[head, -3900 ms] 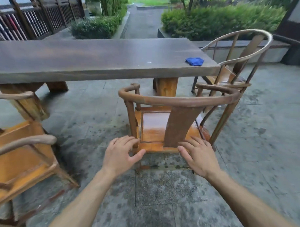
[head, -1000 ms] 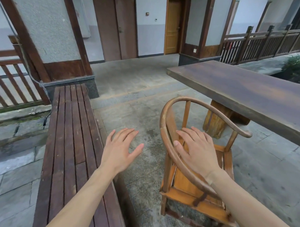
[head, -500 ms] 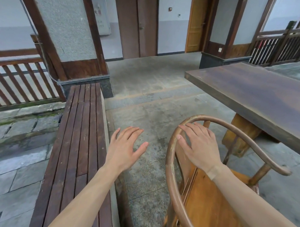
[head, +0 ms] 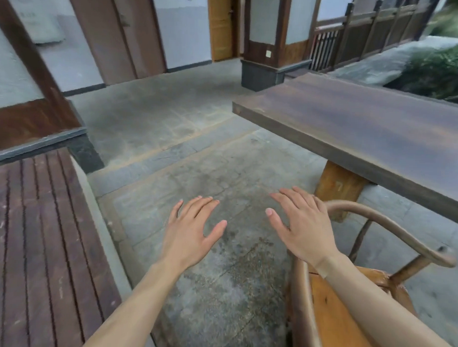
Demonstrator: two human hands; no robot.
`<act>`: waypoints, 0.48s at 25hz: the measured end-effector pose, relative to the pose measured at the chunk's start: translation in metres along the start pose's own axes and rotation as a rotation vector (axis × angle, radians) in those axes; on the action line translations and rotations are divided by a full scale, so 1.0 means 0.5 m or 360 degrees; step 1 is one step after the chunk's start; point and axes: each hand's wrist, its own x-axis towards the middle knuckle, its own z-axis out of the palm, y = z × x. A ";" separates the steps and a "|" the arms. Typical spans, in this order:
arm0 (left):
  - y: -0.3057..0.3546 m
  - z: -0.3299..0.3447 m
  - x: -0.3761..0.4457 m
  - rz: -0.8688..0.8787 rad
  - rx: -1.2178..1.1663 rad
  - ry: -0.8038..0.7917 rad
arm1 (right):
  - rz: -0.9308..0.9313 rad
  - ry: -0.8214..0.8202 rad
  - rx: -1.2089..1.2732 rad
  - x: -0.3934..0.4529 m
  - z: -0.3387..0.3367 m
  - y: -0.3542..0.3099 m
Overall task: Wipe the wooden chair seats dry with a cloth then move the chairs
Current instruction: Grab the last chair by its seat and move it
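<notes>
A wooden chair [head: 392,225] with a curved rail and an orange-brown seat stands at the lower right, partly cut off by the frame edge. My right hand [head: 304,225] hovers flat, fingers spread, just left of the rail's curve; I cannot tell if it touches the rail. My left hand [head: 192,231] floats open over the stone floor, holding nothing. No cloth is in view.
A long dark wooden table [head: 367,131] fills the right side, its leg [head: 336,187] behind the chair. A slatted wooden bench [head: 38,244] runs along the left. Wet stone floor [head: 197,156] lies between them; pillars, doors and a railing stand beyond.
The view has swung right and the chair now sits lower and further right in frame. My right hand has come off the top of the chair rail to its left side.
</notes>
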 end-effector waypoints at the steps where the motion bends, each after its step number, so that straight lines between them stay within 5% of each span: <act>1: -0.050 0.001 0.042 0.0053 -0.0028 -0.0023 | 0.0060 -0.0013 -0.0024 0.041 0.025 -0.017; 6: -0.185 0.045 0.221 0.0215 -0.0114 -0.0071 | 0.0269 -0.0024 -0.0120 0.170 0.100 -0.045; 12: -0.171 0.145 0.404 0.0501 -0.0281 -0.0150 | 0.0559 -0.0045 -0.0229 0.249 0.129 0.032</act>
